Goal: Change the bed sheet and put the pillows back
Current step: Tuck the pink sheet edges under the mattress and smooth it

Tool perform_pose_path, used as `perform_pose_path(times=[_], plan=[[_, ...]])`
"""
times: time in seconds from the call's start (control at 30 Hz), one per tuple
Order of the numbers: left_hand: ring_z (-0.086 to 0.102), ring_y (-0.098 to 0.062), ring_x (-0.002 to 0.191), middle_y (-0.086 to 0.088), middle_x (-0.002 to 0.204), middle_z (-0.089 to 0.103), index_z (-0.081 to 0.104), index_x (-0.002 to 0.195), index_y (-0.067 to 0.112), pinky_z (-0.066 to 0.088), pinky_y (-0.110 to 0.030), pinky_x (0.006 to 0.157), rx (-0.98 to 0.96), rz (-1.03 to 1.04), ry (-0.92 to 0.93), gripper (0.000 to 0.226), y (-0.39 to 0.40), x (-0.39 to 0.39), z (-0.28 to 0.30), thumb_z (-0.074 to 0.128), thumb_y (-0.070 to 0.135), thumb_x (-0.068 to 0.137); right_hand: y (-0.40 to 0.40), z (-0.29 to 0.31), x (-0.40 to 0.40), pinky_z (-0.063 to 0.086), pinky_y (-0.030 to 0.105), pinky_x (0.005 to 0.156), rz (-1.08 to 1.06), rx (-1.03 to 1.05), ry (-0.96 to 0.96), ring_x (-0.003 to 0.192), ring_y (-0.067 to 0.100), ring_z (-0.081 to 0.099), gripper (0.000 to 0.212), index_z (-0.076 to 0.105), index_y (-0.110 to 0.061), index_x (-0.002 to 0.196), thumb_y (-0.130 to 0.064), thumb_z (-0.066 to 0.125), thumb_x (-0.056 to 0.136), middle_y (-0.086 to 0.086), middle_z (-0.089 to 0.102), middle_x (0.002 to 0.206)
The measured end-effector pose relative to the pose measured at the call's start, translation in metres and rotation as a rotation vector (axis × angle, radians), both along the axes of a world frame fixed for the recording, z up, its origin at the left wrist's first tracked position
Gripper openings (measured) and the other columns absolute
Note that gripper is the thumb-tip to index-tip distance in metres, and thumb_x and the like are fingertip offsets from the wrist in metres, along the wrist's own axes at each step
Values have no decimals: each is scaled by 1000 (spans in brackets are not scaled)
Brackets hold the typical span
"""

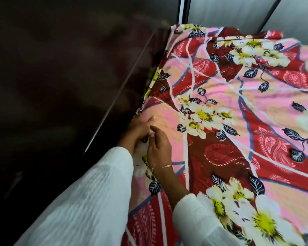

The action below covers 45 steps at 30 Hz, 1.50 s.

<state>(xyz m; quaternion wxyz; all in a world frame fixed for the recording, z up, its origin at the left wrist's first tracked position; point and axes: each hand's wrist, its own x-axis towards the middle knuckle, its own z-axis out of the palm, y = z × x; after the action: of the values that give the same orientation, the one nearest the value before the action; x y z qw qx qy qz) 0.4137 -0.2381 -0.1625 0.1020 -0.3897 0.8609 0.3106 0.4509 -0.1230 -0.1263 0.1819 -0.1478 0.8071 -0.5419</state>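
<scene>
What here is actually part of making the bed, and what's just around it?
Part of the job:
red and pink floral cotton bed sheet, spread over the bed
left hand, at the sheet's edge by the cupboard
right hand, touching the sheet beside it

Just around:
dark brown glossy wooden cupboard
grey wall panels
thin gold bracelet

This is a bedroom in a home, shown by a bed [229,121] spread with a floral red-and-pink bed sheet [256,96] and pushed close against a dark glossy wardrobe [60,77], with pale sliding doors [229,13] behind it.
</scene>
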Motion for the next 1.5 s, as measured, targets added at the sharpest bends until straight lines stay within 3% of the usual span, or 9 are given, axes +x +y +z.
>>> perform_pose_path(times=[0.17, 0.27, 0.4, 0.53, 0.73, 1.0, 1.23, 1.37, 1.5], plan=[[65, -33, 91, -15, 99, 66, 66, 100, 3, 53, -36, 73, -571, -284, 233, 32, 27, 72, 15, 43, 17, 81, 20, -10, 13, 55, 49, 78, 239, 288, 306, 98, 41, 64, 43, 67, 4, 104, -14, 43, 74, 23, 66, 107], [64, -32, 101, -16, 111, 66, 67, 105, 2, 53, -39, 83, -533, -178, 315, 37, 68, 141, 4, 42, 21, 84, 28, -13, 24, 50, 57, 82, 423, 507, 478, 110, 43, 58, 41, 68, -3, 105, -22, 50, 74, 20, 63, 118], [58, -35, 112, -21, 126, 58, 58, 122, 2, 49, -45, 88, -480, 58, 121, 58, 113, 214, -2, 28, 43, 94, 34, -14, 49, 6, 59, 111, 778, 708, 557, 143, 37, 5, 55, 27, -16, 146, -32, 42, 95, 11, 11, 156], [59, -39, 108, -22, 124, 58, 55, 126, 3, 49, -48, 86, -404, 269, 6, 62, 133, 259, -8, 33, 45, 87, 36, -14, 94, 21, 69, 101, 924, 744, 707, 136, 37, 31, 50, 54, -24, 129, -40, 30, 88, 8, 39, 146], [50, -34, 118, -16, 134, 50, 42, 139, 13, 39, -41, 97, -395, 408, -64, 71, 130, 267, -12, 11, 49, 86, 18, -30, 107, -6, 64, 108, 1049, 837, 868, 144, 25, 2, 52, 23, -25, 146, -42, 20, 97, 0, 14, 156], [65, -31, 88, -12, 100, 69, 69, 102, 7, 50, -42, 84, -588, 494, 152, 41, 156, 319, -7, 39, 31, 87, -3, -34, 119, -1, 60, 112, 995, 848, 875, 140, 30, 17, 41, 50, -19, 125, -36, 24, 99, 5, 46, 135], [55, -34, 95, -12, 97, 59, 55, 98, 8, 45, -37, 76, -166, 1037, 42, 38, 201, 397, 3, 58, 45, 87, 58, 3, 230, 39, 45, 89, 881, 667, 703, 118, 38, 42, 44, 46, -9, 123, -36, 51, 89, 18, 43, 127], [63, -20, 60, -9, 72, 56, 57, 93, 10, 47, -23, 53, 413, 1159, 236, 23, 198, 405, 3, 47, 31, 96, 76, 1, 258, 44, 38, 93, 1061, 791, 501, 123, 32, 44, 50, 30, -6, 136, -34, 42, 97, 16, 40, 134], [66, -37, 70, -31, 80, 62, 60, 82, -2, 47, -28, 54, 266, 1090, 293, 30, 188, 413, -2, 41, 15, 97, 64, 8, 258, 41, 37, 97, 1265, 852, 698, 120, 32, 50, 33, 48, -3, 126, -11, 36, 96, 15, 53, 128]])
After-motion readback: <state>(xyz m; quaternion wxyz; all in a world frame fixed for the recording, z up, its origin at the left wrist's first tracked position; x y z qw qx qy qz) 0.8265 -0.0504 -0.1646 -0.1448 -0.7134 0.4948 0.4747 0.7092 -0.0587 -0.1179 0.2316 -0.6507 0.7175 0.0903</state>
